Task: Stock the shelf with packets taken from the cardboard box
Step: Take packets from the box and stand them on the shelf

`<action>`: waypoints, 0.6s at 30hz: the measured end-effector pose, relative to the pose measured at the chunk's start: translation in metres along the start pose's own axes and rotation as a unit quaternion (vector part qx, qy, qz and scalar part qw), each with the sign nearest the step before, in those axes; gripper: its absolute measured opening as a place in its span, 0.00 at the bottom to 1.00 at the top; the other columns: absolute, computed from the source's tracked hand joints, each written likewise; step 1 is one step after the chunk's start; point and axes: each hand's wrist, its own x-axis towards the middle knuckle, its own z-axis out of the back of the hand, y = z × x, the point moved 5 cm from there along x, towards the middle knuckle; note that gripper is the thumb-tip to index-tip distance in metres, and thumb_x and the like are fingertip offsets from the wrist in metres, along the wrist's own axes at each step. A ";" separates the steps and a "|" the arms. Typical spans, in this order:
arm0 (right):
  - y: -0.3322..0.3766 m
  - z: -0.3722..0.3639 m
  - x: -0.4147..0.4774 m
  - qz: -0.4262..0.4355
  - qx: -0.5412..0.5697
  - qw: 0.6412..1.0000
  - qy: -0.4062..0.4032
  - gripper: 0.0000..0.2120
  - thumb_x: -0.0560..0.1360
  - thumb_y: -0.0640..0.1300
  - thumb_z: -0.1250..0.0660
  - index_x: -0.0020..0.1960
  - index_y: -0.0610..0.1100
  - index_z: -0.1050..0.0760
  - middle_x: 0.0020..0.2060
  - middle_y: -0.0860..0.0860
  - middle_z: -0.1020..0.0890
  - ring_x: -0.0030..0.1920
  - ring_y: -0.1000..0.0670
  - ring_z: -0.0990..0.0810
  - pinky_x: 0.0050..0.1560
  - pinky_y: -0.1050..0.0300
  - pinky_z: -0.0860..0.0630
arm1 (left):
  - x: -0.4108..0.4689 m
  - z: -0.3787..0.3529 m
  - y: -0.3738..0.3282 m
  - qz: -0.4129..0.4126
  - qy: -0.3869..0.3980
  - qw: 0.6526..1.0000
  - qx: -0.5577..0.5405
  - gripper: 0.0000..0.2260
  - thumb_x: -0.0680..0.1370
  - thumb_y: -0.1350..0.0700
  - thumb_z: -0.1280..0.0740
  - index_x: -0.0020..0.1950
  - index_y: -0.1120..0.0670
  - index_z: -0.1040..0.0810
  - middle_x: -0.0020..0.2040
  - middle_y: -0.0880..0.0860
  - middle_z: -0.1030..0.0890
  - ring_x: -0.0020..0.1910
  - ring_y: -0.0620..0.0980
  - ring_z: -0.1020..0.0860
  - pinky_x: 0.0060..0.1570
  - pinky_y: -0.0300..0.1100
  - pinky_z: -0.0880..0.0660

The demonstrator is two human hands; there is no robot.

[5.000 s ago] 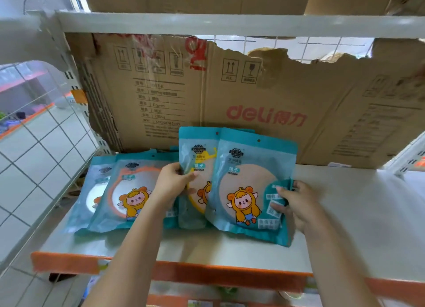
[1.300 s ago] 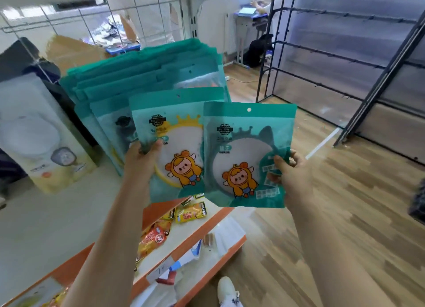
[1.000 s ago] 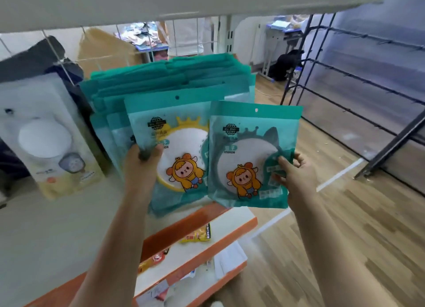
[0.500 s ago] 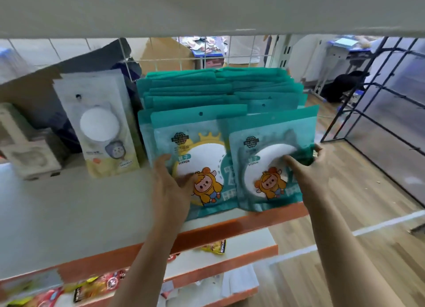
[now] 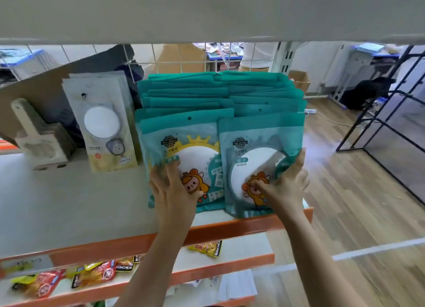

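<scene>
A: Where is the left hand?

B: It lies flat on the front of the teal plastic packet with a yellow ring. The fingers are straight and spread out. They press on it, but they do not wrap round it.

A: And the right hand?

B: It pinches the teal plastic packet with a grey ring. The thumb is on the front, on the little cartoon child in the orange suit. The fingers go up the packet's right edge.

A: Where do those two packets stand?

B: They stand up side by side at the front of the white shelf with an orange front edge, near its right end. The grey one's left edge lies over the yellow one's right edge.

A: What is behind them?

B: Two tight rows of more teal packets. The rows go back to the white wire grid.

A: And to the left?

B: A tall pale packet with a round white disc stands just beside the teal ones. More like it stand behind it.

A: What is down below?

B: A lower white shelf with an orange edge. Red and yellow snack bags lie on it. A brown wooden floor is off to the right.
</scene>
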 end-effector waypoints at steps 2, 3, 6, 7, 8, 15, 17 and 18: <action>-0.002 -0.004 0.004 0.006 -0.004 1.000 -0.004 0.58 0.62 0.46 0.22 0.77 0.46 0.60 0.63 0.36 0.37 0.64 0.38 0.40 0.67 0.45 0.43 | 0.003 -0.004 0.001 0.007 -0.008 1.000 0.003 0.42 0.60 0.55 0.19 0.68 0.52 0.38 0.70 0.61 0.46 0.69 0.64 0.42 0.60 0.62 0.31; -0.004 -0.006 0.007 0.008 -0.006 1.000 -0.004 0.58 0.62 0.46 0.21 0.77 0.45 0.59 0.62 0.36 0.37 0.64 0.38 0.40 0.67 0.45 0.43 | 0.005 -0.004 0.001 0.009 -0.014 1.000 0.005 0.42 0.60 0.55 0.19 0.68 0.52 0.38 0.71 0.62 0.45 0.69 0.64 0.42 0.60 0.61 0.31; -0.001 -0.013 0.016 0.016 -0.017 1.000 -0.010 0.56 0.63 0.47 0.22 0.77 0.44 0.56 0.62 0.37 0.37 0.62 0.39 0.40 0.66 0.46 0.42 | 0.014 -0.006 0.002 0.011 -0.028 1.000 0.008 0.42 0.59 0.55 0.19 0.67 0.53 0.37 0.70 0.64 0.43 0.69 0.66 0.41 0.59 0.61 0.31; 0.001 -0.014 0.019 0.019 -0.020 0.999 -0.018 0.55 0.63 0.47 0.22 0.77 0.43 0.55 0.62 0.37 0.37 0.62 0.39 0.40 0.66 0.47 0.42 | 0.018 -0.006 0.002 0.012 -0.028 0.999 0.011 0.42 0.59 0.55 0.19 0.67 0.53 0.37 0.70 0.64 0.43 0.68 0.66 0.40 0.60 0.61 0.31; 0.003 -0.015 0.021 0.021 -0.023 0.999 -0.025 0.54 0.63 0.46 0.22 0.77 0.43 0.54 0.62 0.37 0.37 0.62 0.39 0.39 0.65 0.48 0.42 | 0.021 -0.006 0.003 0.013 -0.028 0.999 0.016 0.42 0.59 0.55 0.19 0.67 0.53 0.37 0.70 0.65 0.43 0.68 0.67 0.40 0.60 0.61 0.31; 0.003 -0.018 0.006 0.034 -0.048 0.997 -0.046 0.46 0.67 0.44 0.26 0.76 0.42 0.50 0.69 0.36 0.42 0.69 0.36 0.43 0.71 0.42 0.43 | 0.004 -0.006 0.010 0.030 -0.016 0.999 0.032 0.41 0.63 0.53 0.21 0.70 0.48 0.40 0.73 0.64 0.48 0.72 0.64 0.47 0.62 0.60 0.32; 0.000 -0.019 -0.003 0.039 -0.066 0.996 -0.034 0.45 0.68 0.45 0.26 0.76 0.42 0.48 0.71 0.36 0.45 0.70 0.36 0.45 0.71 0.41 0.44 | -0.004 -0.003 0.012 0.030 -0.004 0.999 0.038 0.40 0.65 0.53 0.22 0.68 0.45 0.43 0.75 0.62 0.51 0.73 0.63 0.50 0.64 0.59 0.33; -0.001 -0.019 -0.007 0.043 -0.073 0.996 -0.024 0.44 0.67 0.46 0.25 0.75 0.42 0.47 0.72 0.37 0.45 0.71 0.36 0.45 0.72 0.41 0.44 | -0.008 -0.001 0.013 0.025 -0.001 0.999 0.040 0.39 0.66 0.54 0.23 0.68 0.45 0.44 0.75 0.62 0.53 0.74 0.63 0.51 0.64 0.59 0.34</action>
